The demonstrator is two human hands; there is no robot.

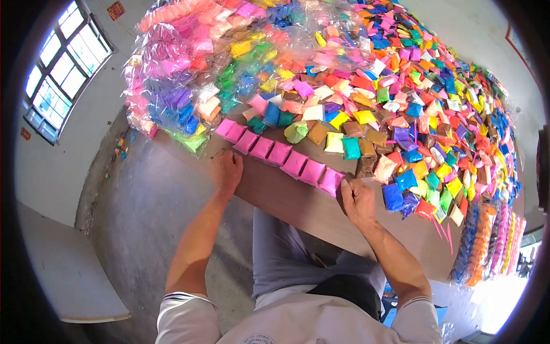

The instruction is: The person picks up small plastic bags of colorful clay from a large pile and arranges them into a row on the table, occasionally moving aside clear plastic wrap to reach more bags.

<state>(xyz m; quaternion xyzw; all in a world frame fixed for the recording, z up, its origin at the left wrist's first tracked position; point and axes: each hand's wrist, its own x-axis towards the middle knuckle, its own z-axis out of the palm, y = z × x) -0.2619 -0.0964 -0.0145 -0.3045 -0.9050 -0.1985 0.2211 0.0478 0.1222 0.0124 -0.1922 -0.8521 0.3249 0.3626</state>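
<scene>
A row of joined pink packets (pixel 279 153) lies slantwise along the near part of the brown table, small pillow-shaped pouches side by side. My right hand (pixel 358 202) is at the row's right end, fingers curled and thumb against the last packet. My left hand (pixel 227 172) rests at the table's near edge, just below the left part of the row and apart from it. Its fingers are curled in, and whether anything is inside them is hidden. Just beyond the row lie loose packets, among them a teal one (pixel 352 148) and a yellow one (pixel 334 142).
A big heap of loose coloured packets (pixel 424 109) covers the table's far and right side. Clear bags of packets (pixel 166 63) are piled at the far left. Bundled strips (pixel 484 243) stand at the right edge. Brown tabletop (pixel 281 200) shows near me. A window (pixel 66 69) is at left.
</scene>
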